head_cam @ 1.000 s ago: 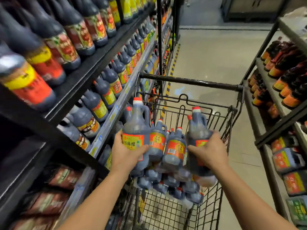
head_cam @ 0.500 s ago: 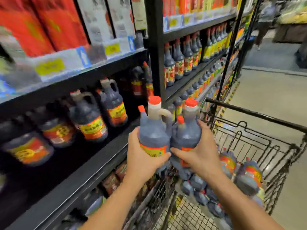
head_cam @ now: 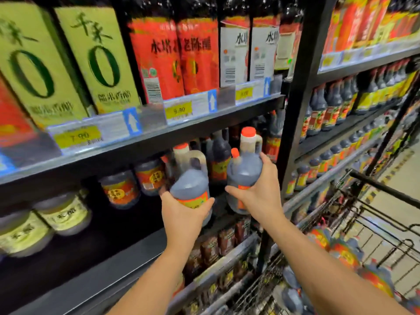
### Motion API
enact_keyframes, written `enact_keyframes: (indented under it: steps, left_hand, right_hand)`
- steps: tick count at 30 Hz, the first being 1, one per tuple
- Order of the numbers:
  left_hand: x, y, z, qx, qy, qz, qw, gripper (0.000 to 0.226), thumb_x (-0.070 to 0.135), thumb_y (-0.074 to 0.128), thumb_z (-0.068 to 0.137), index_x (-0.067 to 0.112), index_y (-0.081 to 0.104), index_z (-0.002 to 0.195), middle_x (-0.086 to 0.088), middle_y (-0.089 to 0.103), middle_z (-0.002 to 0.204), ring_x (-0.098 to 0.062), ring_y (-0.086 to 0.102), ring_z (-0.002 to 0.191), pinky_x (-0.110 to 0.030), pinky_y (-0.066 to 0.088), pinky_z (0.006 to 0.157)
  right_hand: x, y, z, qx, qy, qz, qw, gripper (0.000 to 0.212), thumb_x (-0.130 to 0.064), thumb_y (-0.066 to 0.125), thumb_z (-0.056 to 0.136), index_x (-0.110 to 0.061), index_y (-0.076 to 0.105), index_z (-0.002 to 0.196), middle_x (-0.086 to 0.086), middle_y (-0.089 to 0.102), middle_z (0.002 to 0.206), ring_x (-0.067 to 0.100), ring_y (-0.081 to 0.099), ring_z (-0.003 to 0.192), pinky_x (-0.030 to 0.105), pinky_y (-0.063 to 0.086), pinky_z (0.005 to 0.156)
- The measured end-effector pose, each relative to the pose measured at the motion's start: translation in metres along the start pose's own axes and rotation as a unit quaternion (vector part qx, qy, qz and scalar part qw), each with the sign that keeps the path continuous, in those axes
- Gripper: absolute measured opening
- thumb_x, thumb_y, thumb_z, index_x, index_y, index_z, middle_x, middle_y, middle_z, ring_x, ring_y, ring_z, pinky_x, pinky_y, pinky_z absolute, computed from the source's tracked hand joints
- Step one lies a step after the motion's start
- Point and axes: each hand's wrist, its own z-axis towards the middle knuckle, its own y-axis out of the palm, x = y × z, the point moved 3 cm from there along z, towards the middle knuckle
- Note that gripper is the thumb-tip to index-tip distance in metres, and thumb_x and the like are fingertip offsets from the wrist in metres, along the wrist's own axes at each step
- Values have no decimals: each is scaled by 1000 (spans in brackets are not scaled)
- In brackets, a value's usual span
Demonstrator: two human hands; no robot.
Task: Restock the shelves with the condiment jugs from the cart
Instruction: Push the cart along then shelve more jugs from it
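Nearest, at lower right, the wire cart (head_cam: pixel 386 188) is carrying more spare jugs (head_cam: pixel 341 248) along its left side. They're blurred, w/ red-orange labels showing.

Left hand (head_cam: pixel 184 214) is gripping the left jug (head_cam: pixel 189 185) round its lower body, thumb and fingers curling over the label. Right hand (head_cam: pixel 259 196) is gripping the right jug (head_cam: pixel 244 169) the same way, fingers wrapping the far side.

Both jugs are hanging above the front edge of the mid shelf (head_cam: pixel 68 258), side by side but apart, the right one sitting higher. Each is showing dark liquid, a paler neck, an orange-red cap, a loop handle at the neck and a red-orange label low down. The right one is also showing a small 2nd orange cap.

Behind them, similar shelf jugs (head_cam: pixel 219 155) are standing toward the shelf's back right corner. Squat jars (head_cam: pixel 120 189) are sitting further left.

Above, yellow-green cartons (head_cam: pixel 100 60) and red cartons (head_cam: pixel 156 60) are lining the upper shelf edge over yellow price tags (head_cam: pixel 179 109).
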Motion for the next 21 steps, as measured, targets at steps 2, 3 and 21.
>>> enact_keyframes:
  steps: [2, 3, 21]
  left_hand:
    - [-8, 11, 8, 27, -24, -2, 999, 80, 32, 93, 57, 13, 40, 114, 5, 51, 104, -10, 53, 94, -22, 45, 76]
    - [-12, 16, 12, 41, -33, -1, 999, 88, 34, 93, 55, 9, 41, 121, 3, 54, 106, -10, 55, 95, -21, 45, 76]
    - [-21, 76, 2, 143, -57, 116, 981, 89, 48, 89, 56, 16, 33, 118, -5, 46, 118, -30, 56, 103, -42, 54, 73]
  right_hand:
    - [6, 11, 18, -8, 3, 10, 1000, 116, -37, 93, 59, -17, 24, 150, -1, 35, 142, 14, 37, 132, 19, 34, 101]
    - [9, 15, 26, -14, 4, 12, 1000, 117, -36, 92, 60, -16, 22, 151, -1, 34, 143, 15, 36, 132, 16, 31, 100]
    - [55, 35, 60, -35, 16, -86, 996, 120, -49, 85, 68, -18, 6, 154, 7, 21, 152, 29, 34, 139, 44, 49, 93]
